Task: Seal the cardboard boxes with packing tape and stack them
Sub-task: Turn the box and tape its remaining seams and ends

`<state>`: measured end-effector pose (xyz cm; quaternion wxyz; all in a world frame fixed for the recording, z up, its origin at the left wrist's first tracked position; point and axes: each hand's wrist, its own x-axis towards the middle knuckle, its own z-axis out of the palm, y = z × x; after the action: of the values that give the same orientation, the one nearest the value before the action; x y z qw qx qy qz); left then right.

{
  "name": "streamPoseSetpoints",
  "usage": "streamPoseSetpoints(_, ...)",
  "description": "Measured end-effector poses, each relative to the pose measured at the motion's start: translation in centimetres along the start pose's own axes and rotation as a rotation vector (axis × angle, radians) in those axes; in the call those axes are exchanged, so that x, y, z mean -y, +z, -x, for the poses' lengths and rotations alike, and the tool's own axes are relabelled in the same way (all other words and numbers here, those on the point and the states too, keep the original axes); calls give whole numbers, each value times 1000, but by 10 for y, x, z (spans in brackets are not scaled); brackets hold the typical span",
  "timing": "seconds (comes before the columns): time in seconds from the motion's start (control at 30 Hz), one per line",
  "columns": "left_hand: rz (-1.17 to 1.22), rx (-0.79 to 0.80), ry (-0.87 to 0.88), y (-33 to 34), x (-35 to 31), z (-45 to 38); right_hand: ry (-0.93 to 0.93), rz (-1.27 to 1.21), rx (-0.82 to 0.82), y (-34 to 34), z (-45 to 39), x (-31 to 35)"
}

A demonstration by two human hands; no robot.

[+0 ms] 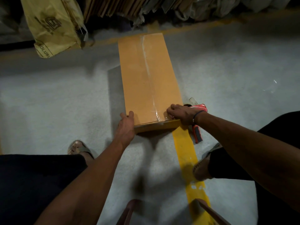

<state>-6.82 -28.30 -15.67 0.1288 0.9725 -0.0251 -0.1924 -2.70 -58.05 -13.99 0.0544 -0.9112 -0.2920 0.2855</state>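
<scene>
From the head camera, one long cardboard box lies on the floor. Its long side runs straight away from the person, so the short near end is the part next to the hands. A strip of clear tape runs down the middle of the box top, from the far end to the near end, and folds over the near edge.

The left hand is at the near left corner of the box. Its fingers are bent around that corner, with the thumb on top, so it grips the box. The right hand is at the near right corner of the box. Its fingers are curled and press down on the box top just beside the end of the tape. I cannot tell if they pinch the tape end or only rub it flat.

Both hands are at the near end, one on each side, equally close to the box. I think the top is sealed, and lifting the box to stack it looks like the next step.

A red tape gun lies on the floor just right of the box, partly hidden behind the right hand. A yellow line on the floor runs from under the box toward the person.
</scene>
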Motion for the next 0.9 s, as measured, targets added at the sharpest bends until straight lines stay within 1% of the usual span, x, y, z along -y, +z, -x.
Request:
streamPoseSetpoints(0.1, 12, 57, 14, -3, 1, -4, -10, -63, 34, -6, 4, -2)
streamPoseSetpoints(0.17, 4, 109, 29, -8, 4, -6, -34, -60, 43, -8, 8, -5)
streamPoseSetpoints(0.23, -52, 109, 51, -10, 5, -6, -64, -39, 20, -6, 11, -6)
streamPoseSetpoints(0.33, -62, 57, 63, -6, 7, -6, -72, -44, -34, -2, 10, -6)
streamPoseSetpoints(0.43, -23, 78, 19, -6, 0, -9, -42, -79, -45, 0, 7, -6)
streamPoseSetpoints(0.53, 30, 138, -92, -10, -13, -12, 29, -174, -44, 1, 3, -6)
streamPoseSetpoints(0.6, 38, 159, -163, -12, -20, -12, 105, -293, -76, 1, 2, -6)
streamPoseSetpoints(0.67, 76, 154, -244, -10, -22, -12, 229, -452, -171, 0, 6, -6)
streamPoseSetpoints(0.7, 113, 151, -290, -9, -23, -13, 312, -555, -231, 1, 8, -7)
streamPoseSetpoints(0.77, 214, 131, -411, -9, -27, -17, 492, -853, -341, 4, 13, -11)
streamPoseSetpoints(0.83, 308, 131, -535, -9, -30, -27, 655, -1140, -405, 8, 13, -13)
streamPoseSetpoints(0.9, 380, 181, -619, -10, -32, -37, 790, -1254, -418, 8, 11, -15)
